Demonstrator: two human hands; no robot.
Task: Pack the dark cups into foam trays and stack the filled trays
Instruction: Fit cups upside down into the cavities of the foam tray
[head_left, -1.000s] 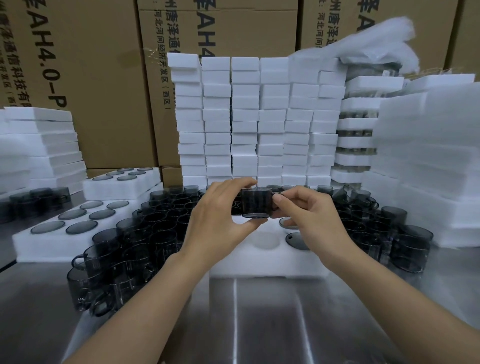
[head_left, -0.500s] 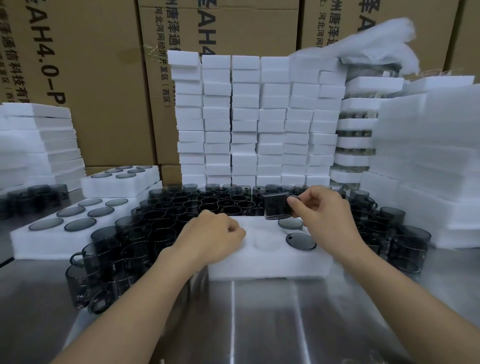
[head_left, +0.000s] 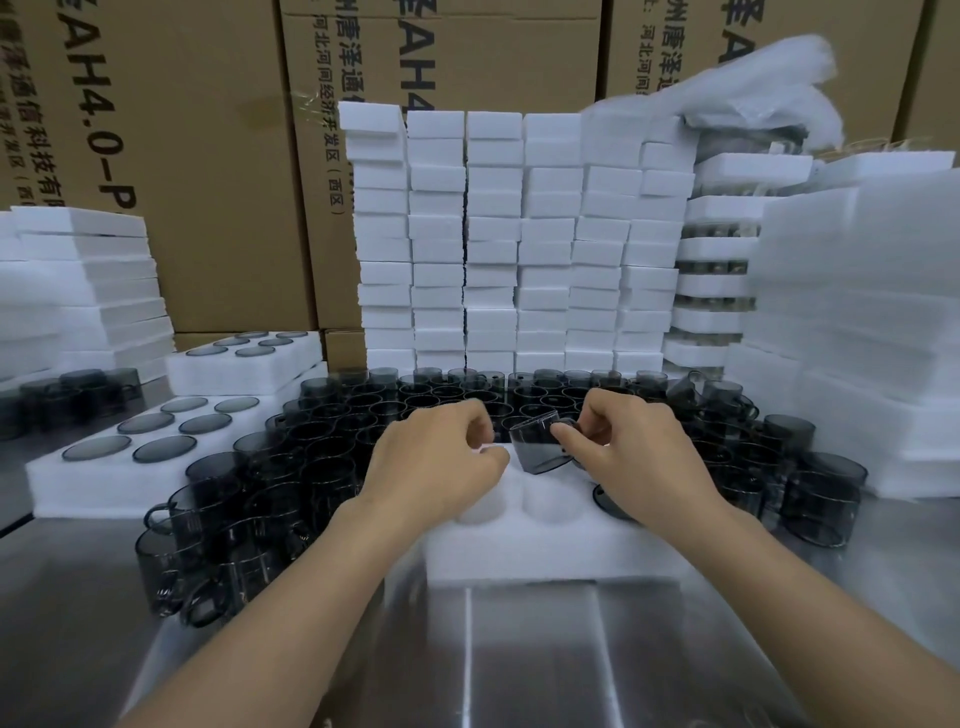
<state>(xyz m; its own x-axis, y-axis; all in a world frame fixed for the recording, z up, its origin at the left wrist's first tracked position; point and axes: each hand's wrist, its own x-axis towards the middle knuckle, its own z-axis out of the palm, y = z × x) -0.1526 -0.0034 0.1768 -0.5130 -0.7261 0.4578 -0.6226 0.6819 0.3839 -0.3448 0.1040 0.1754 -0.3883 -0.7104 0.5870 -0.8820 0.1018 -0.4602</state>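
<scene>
Dozens of loose dark cups (head_left: 291, 467) crowd the bench behind and to the left of the foam tray (head_left: 545, 551). Tray: soft, light, likely dents easily; two empty wells show near its middle. Left hand (head_left: 436, 467) rests on the tray's left part, fingers curled, nothing visible in them. Right hand (head_left: 639, 457) is over the tray's right part, thumb and forefinger pinched on the held cup (head_left: 537, 449) at its handle side (handle itself hidden). Cup hangs tilted just above the tray's far middle, not seated. Judged thin-walled, light, smooth, brittle: grip by handle or rim, lower straight, no forcing.
</scene>
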